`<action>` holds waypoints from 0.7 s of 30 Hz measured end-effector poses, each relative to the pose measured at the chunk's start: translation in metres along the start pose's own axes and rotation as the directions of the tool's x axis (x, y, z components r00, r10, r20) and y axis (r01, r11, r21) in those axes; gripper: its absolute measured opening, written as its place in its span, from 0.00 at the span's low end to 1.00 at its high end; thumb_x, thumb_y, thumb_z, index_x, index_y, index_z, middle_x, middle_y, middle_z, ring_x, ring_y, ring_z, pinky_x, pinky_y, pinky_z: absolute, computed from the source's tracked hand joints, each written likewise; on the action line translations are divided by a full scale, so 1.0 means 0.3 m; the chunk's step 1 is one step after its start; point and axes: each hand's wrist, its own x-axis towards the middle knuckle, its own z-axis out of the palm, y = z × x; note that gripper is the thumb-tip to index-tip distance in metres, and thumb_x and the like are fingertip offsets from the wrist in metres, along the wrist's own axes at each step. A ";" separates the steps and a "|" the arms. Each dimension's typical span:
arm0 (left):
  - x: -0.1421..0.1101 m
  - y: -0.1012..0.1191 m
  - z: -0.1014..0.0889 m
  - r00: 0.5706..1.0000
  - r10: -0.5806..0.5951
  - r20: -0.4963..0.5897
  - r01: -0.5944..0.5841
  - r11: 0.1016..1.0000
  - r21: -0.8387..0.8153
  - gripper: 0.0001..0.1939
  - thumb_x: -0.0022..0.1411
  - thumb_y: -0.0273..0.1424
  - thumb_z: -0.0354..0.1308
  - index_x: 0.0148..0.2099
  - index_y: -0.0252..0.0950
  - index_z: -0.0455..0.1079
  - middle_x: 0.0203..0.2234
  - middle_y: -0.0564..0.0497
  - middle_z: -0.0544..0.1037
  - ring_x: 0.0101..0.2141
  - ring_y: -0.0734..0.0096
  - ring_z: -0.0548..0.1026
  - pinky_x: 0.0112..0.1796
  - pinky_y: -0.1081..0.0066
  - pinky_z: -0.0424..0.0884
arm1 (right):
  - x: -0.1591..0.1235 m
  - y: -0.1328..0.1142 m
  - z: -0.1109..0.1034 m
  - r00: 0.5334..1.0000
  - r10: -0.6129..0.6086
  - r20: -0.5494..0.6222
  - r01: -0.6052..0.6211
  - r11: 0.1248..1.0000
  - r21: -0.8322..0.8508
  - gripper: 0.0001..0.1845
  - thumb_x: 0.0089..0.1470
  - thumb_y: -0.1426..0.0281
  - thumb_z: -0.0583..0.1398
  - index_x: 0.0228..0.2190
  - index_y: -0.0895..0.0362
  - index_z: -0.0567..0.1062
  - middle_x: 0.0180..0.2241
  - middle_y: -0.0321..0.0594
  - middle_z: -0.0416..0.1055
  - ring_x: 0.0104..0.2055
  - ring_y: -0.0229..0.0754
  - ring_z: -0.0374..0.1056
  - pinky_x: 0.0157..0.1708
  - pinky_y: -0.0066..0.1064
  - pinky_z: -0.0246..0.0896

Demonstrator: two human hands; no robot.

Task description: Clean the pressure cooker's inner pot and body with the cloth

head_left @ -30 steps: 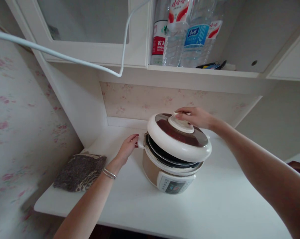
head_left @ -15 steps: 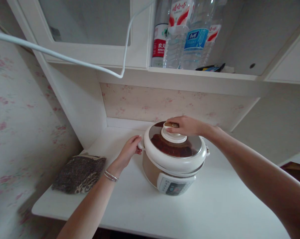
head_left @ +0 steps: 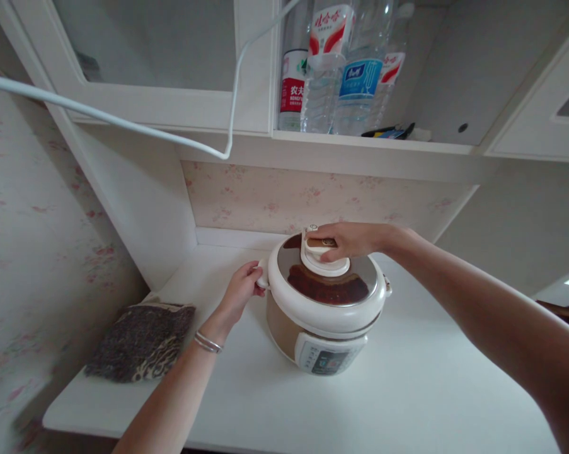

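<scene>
An electric pressure cooker (head_left: 284, 325) stands on the white counter (head_left: 407, 372), its control panel (head_left: 330, 356) facing me. Its lid (head_left: 322, 313) has a white rim and a shiny dark top, and sits on the body. My right hand (head_left: 341, 239) is closed around the lid's knob handle (head_left: 317, 248) from the right. On the cooker's left side, my left hand (head_left: 244, 284) grips the white side handle (head_left: 262, 275), thumb on top. A silver bangle circles my left wrist.
A dark folded cloth (head_left: 140, 343) lies at the counter's left edge. Overhead, an open cabinet shelf (head_left: 360, 144) holds several plastic bottles (head_left: 326, 69). A white cable (head_left: 137, 126) hangs across the upper left, and a floral-papered wall (head_left: 265, 195) backs the counter.
The view has shifted slightly. My right hand and the lid's knob handle have turned a little relative to the lid. My left hand keeps its grip on the side handle.
</scene>
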 end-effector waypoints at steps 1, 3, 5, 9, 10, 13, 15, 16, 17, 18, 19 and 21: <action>0.000 0.000 0.000 1.000 0.009 0.009 -0.009 1.000 0.005 0.17 0.60 0.31 0.54 0.51 0.29 0.68 0.28 0.49 0.73 0.22 0.76 0.69 0.20 0.76 0.67 | 0.000 0.000 -0.009 1.000 -0.014 0.021 0.014 1.000 0.017 0.23 0.51 0.61 0.61 0.49 0.50 0.72 0.45 0.38 0.73 0.45 0.47 0.68 0.44 0.33 0.60; 0.001 -0.001 -0.001 1.000 0.026 0.010 -0.026 1.000 0.017 0.17 0.60 0.31 0.55 0.49 0.29 0.68 0.27 0.50 0.73 0.21 0.76 0.69 0.20 0.76 0.67 | 0.001 0.002 -0.027 0.996 -0.055 0.068 0.052 0.998 0.047 0.25 0.50 0.62 0.61 0.51 0.49 0.71 0.47 0.37 0.71 0.47 0.47 0.66 0.47 0.33 0.59; 0.006 -0.002 -0.001 0.999 0.033 0.001 -0.033 0.999 0.031 0.17 0.59 0.31 0.55 0.49 0.30 0.68 0.26 0.50 0.73 0.20 0.76 0.69 0.20 0.76 0.66 | 0.001 0.007 -0.043 0.990 -0.089 0.110 0.082 0.994 0.067 0.28 0.49 0.65 0.62 0.54 0.48 0.69 0.50 0.37 0.69 0.50 0.47 0.65 0.50 0.34 0.57; 0.019 -0.003 0.002 1.000 0.005 -0.008 -0.005 1.000 0.014 0.18 0.59 0.30 0.55 0.50 0.29 0.68 0.25 0.50 0.73 0.20 0.76 0.68 0.19 0.76 0.66 | -0.005 0.026 -0.051 0.983 -0.080 0.167 0.067 0.994 0.081 0.31 0.43 0.71 0.63 0.52 0.49 0.70 0.48 0.38 0.68 0.49 0.47 0.64 0.50 0.34 0.58; 0.022 -0.003 0.003 1.000 -0.005 -0.011 0.005 1.000 0.000 0.17 0.59 0.30 0.55 0.50 0.29 0.68 0.25 0.50 0.73 0.20 0.76 0.69 0.19 0.76 0.66 | -0.008 0.032 -0.048 0.983 -0.067 0.172 0.053 0.995 0.089 0.31 0.43 0.72 0.63 0.51 0.49 0.71 0.47 0.38 0.68 0.47 0.46 0.65 0.48 0.34 0.59; 0.028 -0.002 0.010 0.999 -0.027 -0.040 0.027 0.999 -0.018 0.17 0.59 0.29 0.55 0.51 0.29 0.68 0.24 0.51 0.72 0.20 0.76 0.69 0.19 0.75 0.66 | -0.013 0.046 -0.033 0.986 -0.036 0.165 0.019 0.994 0.104 0.29 0.42 0.72 0.62 0.49 0.49 0.72 0.45 0.38 0.67 0.45 0.45 0.66 0.46 0.32 0.60; 0.030 -0.002 0.016 0.998 -0.029 -0.057 0.029 1.000 -0.007 0.17 0.60 0.29 0.54 0.51 0.30 0.68 0.24 0.51 0.72 0.19 0.76 0.69 0.18 0.75 0.66 | -0.012 0.053 -0.020 0.988 -0.027 0.154 0.012 0.995 0.094 0.30 0.44 0.70 0.64 0.51 0.48 0.72 0.45 0.39 0.67 0.45 0.45 0.66 0.47 0.32 0.59; 0.031 -0.002 0.020 0.998 -0.027 -0.059 0.027 1.000 -0.002 0.16 0.60 0.29 0.54 0.51 0.30 0.67 0.24 0.52 0.72 0.19 0.76 0.68 0.18 0.75 0.66 | -0.011 0.056 -0.013 0.989 -0.025 0.145 0.013 0.996 0.085 0.30 0.44 0.68 0.64 0.52 0.48 0.71 0.45 0.39 0.66 0.46 0.45 0.65 0.47 0.33 0.59; 0.031 -0.002 0.024 0.998 -0.025 -0.055 0.025 1.000 0.000 0.16 0.61 0.29 0.53 0.50 0.31 0.67 0.24 0.52 0.72 0.18 0.76 0.68 0.18 0.76 0.65 | -0.011 0.057 -0.004 0.992 -0.023 0.126 0.014 0.997 0.075 0.31 0.45 0.65 0.65 0.53 0.48 0.70 0.45 0.40 0.66 0.46 0.46 0.65 0.47 0.33 0.58; 0.031 -0.002 0.028 0.999 -0.027 -0.048 0.027 1.000 -0.001 0.16 0.61 0.29 0.53 0.51 0.31 0.67 0.23 0.52 0.71 0.18 0.76 0.68 0.17 0.76 0.65 | -0.011 0.059 0.005 0.995 -0.020 0.099 0.013 0.998 0.063 0.31 0.46 0.61 0.65 0.53 0.48 0.70 0.45 0.40 0.66 0.46 0.46 0.65 0.48 0.33 0.58; 0.032 -0.001 0.033 0.999 -0.031 -0.044 0.031 1.000 -0.002 0.16 0.61 0.29 0.52 0.51 0.31 0.66 0.23 0.53 0.71 0.17 0.77 0.67 0.17 0.76 0.64 | -0.011 0.059 0.016 0.998 -0.013 0.065 0.010 0.999 0.049 0.31 0.46 0.58 0.65 0.52 0.49 0.71 0.45 0.41 0.66 0.47 0.46 0.65 0.48 0.33 0.58; 0.032 0.000 0.043 0.997 -0.048 -0.055 0.049 0.999 0.008 0.18 0.62 0.30 0.51 0.54 0.32 0.63 0.22 0.55 0.69 0.15 0.78 0.66 0.15 0.77 0.61 | -0.015 0.057 0.039 1.000 0.010 -0.017 -0.009 1.000 0.014 0.29 0.48 0.52 0.63 0.50 0.50 0.72 0.45 0.42 0.66 0.47 0.47 0.65 0.48 0.34 0.57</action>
